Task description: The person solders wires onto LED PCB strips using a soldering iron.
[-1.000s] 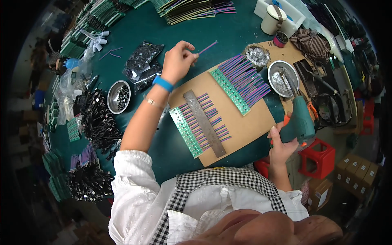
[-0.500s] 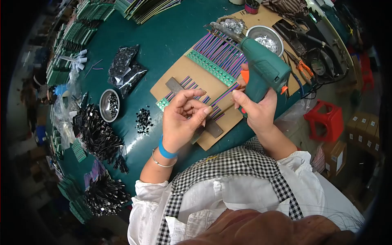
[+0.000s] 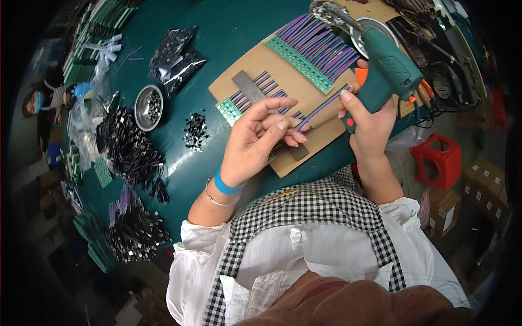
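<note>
Hand, right [image 3: 373,124]: wrapped around the grip of the soldering gun [image 3: 392,68]; thumb and finger also pinch the upper end of the wire strip [image 3: 324,107].
Soldering gun: green, orange trigger; body to the right of the far circuit board [image 3: 300,65]; metal nose directed toward the silvery lump [image 3: 328,10].
Wire strip: multicoloured; slants between both hands, over the cardboard [image 3: 255,61].
Hand, left [image 3: 255,138]: fingers half curled at the lower end of the wire strip; whether they grip it cannot be told.
Near circuit board [image 3: 228,111]: on the cardboard, partly behind the left hand; metal bar [image 3: 246,85] laid across its wires.
Far circuit board: on the cardboard; wires fanned toward the far side.
Black parts: loose pile [image 3: 196,132] on the green table [image 3: 228,27]; more in the steel bowl [image 3: 142,108].
</note>
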{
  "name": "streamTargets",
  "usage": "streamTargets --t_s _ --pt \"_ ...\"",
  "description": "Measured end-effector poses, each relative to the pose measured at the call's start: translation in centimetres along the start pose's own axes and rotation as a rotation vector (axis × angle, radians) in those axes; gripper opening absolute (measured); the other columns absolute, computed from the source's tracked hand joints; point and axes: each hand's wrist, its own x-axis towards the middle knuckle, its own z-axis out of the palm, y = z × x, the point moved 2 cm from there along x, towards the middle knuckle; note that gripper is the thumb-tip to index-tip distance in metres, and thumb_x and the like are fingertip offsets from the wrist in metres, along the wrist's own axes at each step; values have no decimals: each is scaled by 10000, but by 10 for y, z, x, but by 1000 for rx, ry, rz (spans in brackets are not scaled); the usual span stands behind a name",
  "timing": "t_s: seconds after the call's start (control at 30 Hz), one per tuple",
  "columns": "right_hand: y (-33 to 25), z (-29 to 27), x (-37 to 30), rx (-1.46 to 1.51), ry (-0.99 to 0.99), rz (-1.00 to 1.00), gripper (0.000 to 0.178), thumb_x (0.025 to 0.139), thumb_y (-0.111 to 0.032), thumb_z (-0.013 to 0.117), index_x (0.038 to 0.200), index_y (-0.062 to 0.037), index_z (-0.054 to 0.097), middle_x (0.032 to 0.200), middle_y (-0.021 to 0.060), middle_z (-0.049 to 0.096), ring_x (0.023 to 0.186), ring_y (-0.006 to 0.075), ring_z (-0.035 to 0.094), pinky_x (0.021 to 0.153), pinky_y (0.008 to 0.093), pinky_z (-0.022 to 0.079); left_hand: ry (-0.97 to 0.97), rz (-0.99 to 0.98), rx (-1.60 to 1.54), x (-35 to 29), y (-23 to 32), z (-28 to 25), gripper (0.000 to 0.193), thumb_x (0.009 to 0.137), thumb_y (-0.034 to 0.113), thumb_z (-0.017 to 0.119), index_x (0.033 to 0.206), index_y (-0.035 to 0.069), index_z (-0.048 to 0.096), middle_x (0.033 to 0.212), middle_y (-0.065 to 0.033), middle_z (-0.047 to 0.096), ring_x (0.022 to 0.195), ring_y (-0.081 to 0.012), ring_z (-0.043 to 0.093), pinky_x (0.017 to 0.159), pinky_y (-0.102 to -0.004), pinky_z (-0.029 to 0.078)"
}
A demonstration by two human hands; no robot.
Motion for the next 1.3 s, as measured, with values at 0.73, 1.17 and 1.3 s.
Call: streamTargets --t_s 0.73,1.17,1.3 --pt "-1 -9 -13 -181 24 -90 484 817 36 578 1278 25 430 825 42 539 620 85 474 518 221 400 677 403 776 -52 42 -113 134 759 68 657 883 32 695 752 -124 676 630 -184 656 587 -278 511" --pt "-1 -16 -7 -211 -25 -86 477 828 46 568 1281 43 416 795 53 533 612 90 470 523 217 397 1991 285 1019 -257 88 -414 187 738 241 679 861 109 731 767 -76 700 706 -203 675 700 -319 521" --pt "-7 -17 -8 -224 -21 -126 485 833 47 565 1294 48 414 798 53 533 613 91 474 521 217 403 2036 111 1015 -249 89 -438 201 739 267 684 864 117 732 784 -72 703 720 -210 676 705 -318 520"
